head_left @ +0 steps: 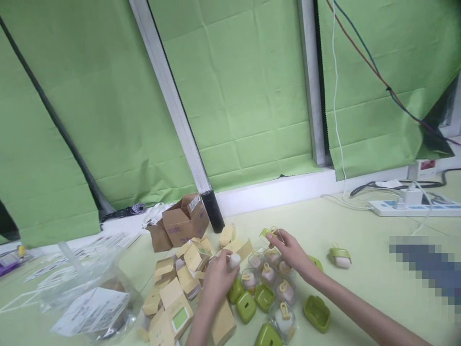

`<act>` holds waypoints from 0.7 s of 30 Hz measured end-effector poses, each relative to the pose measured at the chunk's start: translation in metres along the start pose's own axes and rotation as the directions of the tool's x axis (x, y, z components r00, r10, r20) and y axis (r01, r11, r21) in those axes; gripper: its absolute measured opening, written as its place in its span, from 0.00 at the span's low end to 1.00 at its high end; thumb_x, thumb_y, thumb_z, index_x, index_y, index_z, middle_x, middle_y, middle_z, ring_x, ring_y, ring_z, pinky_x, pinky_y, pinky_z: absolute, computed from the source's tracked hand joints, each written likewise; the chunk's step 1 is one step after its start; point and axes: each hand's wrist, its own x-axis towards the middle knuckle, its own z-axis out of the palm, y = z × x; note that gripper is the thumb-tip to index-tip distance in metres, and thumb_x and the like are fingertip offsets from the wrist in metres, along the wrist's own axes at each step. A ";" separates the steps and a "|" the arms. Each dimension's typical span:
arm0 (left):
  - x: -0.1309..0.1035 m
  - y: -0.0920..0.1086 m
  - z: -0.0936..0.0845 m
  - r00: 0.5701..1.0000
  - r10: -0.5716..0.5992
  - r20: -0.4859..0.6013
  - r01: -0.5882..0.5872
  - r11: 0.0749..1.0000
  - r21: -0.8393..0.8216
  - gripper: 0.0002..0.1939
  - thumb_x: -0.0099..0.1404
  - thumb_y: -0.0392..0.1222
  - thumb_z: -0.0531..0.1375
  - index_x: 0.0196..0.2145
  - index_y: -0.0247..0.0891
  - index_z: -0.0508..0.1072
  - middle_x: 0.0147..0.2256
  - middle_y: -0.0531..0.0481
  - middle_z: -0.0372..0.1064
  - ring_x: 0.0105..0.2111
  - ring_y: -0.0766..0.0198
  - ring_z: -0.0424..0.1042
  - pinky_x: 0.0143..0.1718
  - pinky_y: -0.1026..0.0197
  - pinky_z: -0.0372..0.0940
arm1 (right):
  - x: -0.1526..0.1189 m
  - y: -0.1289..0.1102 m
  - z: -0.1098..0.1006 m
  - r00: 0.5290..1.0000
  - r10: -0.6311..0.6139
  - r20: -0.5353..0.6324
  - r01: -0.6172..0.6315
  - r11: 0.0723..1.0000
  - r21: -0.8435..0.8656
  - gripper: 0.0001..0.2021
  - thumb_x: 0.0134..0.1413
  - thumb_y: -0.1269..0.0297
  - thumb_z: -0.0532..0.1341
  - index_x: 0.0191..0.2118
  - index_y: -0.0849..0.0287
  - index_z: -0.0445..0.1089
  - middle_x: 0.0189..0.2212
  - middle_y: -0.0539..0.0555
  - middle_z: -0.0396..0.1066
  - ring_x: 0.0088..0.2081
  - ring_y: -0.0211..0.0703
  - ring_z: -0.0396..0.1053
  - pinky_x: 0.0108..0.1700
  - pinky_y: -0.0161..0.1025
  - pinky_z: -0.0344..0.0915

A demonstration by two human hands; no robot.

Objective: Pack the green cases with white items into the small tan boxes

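My left hand (219, 273) is closed around a small white rounded piece (235, 260), whose end shows past the fingertips. A little to the right and higher, my right hand (291, 247) pinches a small green cap (267, 233) with a yellow loop. Below the hands lie green plastic cases, among them a lidless one (264, 297) and a shut-looking one (246, 307). Several clear domed packs (284, 321) with pale contents and yellow loops sit between them. Apart on the right rests a pale piece with a green top (340, 256).
Cream cardboard boxes (176, 307) are heaped on the left, partly behind my left arm. Behind them stand a brown carton (184, 222) and a black cylinder (212, 211). A clear plastic bag (108, 269) lies far left. A white power strip (432, 210) with cables lies back right.
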 end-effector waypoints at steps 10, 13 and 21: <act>-0.008 0.037 0.051 0.997 0.054 0.048 -0.034 0.937 -0.347 0.21 0.59 0.53 0.52 0.41 0.36 0.71 0.41 0.40 0.71 0.41 0.53 0.70 0.45 0.52 0.61 | -0.008 -0.008 -0.005 0.982 -0.128 0.140 0.147 0.980 -0.131 0.19 0.51 0.47 0.56 0.42 0.56 0.66 0.34 0.51 0.69 0.38 0.44 0.66 0.34 0.36 0.63; -0.017 0.052 0.072 0.993 0.071 0.089 0.041 0.508 -0.861 0.17 0.58 0.49 0.56 0.41 0.36 0.72 0.41 0.42 0.72 0.42 0.56 0.70 0.45 0.56 0.62 | -0.009 -0.010 -0.007 0.978 -0.131 0.164 0.163 0.966 -0.199 0.20 0.49 0.45 0.58 0.40 0.56 0.68 0.32 0.51 0.67 0.34 0.43 0.65 0.33 0.37 0.62; -0.029 0.055 0.074 0.984 0.032 0.177 0.176 0.031 -0.984 0.15 0.61 0.45 0.56 0.41 0.32 0.73 0.43 0.40 0.71 0.45 0.57 0.69 0.47 0.58 0.63 | -0.013 -0.033 -0.027 0.940 -0.118 0.319 0.202 0.949 -0.243 0.26 0.49 0.48 0.60 0.52 0.54 0.63 0.36 0.52 0.70 0.32 0.41 0.66 0.30 0.35 0.61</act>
